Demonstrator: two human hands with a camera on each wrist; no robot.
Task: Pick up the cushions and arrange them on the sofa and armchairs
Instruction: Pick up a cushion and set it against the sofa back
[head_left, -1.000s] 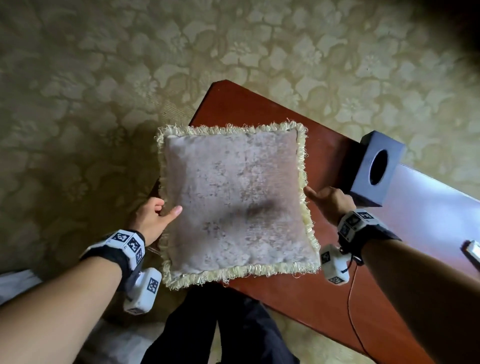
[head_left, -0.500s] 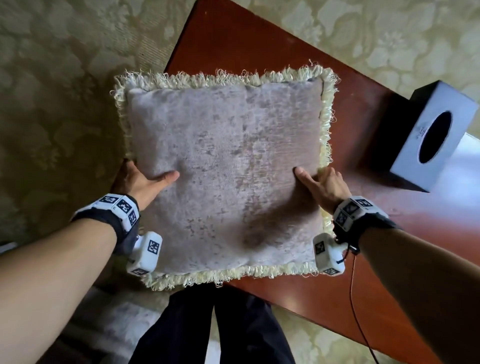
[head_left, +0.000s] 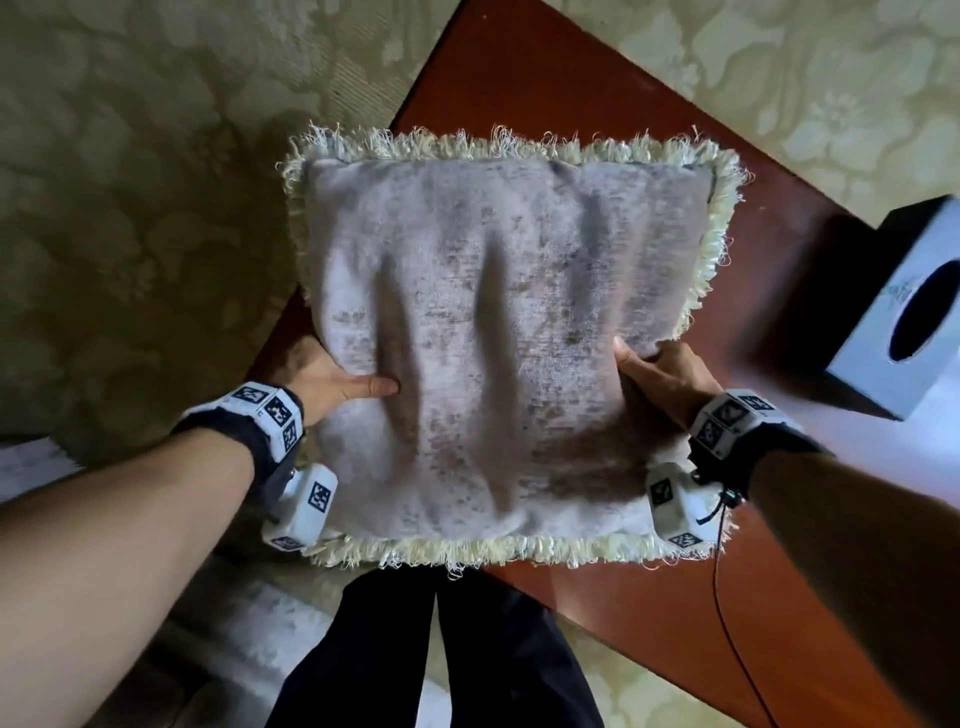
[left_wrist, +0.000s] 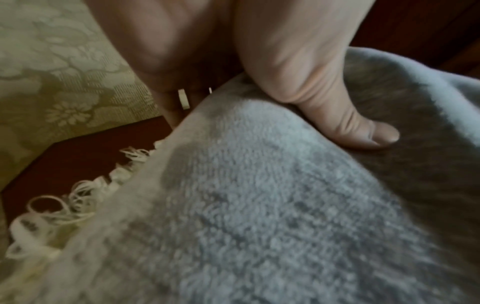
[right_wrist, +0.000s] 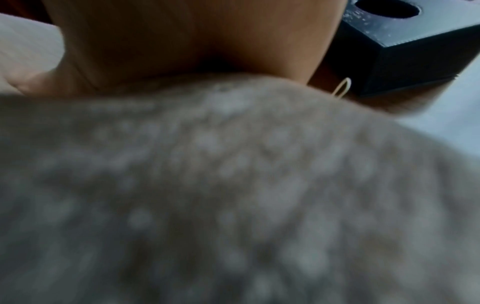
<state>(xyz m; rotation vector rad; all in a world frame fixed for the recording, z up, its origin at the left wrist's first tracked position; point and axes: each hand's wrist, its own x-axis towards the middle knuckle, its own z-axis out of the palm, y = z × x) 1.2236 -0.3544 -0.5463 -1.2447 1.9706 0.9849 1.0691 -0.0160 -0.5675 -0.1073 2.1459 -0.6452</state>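
Above the near corner of the reddish wooden bench (head_left: 545, 93), a square grey plush cushion (head_left: 498, 332) with a cream fringe is held up in the air, face toward the head camera. It is gripped at its two side edges: the left hand (head_left: 332, 374) is clamped on the left edge, with its thumb (left_wrist: 358, 127) pressed into the front pile and the other fingers hidden behind, and the right hand (head_left: 660, 374) is closed likewise on the right edge, thumb in front. Long vertical folds are seen running down the fabric between the two grips, so the filling is judged soft and loosely packed, and the cushion light. The pile looks velvety and could slide a little under the skin, so a hold on the body of the cushion is to be preferred to the fringe, which would probably pull or fray. Nothing fragile is suggested. A dark box (head_left: 904, 312) with an oval opening stands on the bench just to the right. No sofa or armchair is shown in any view.
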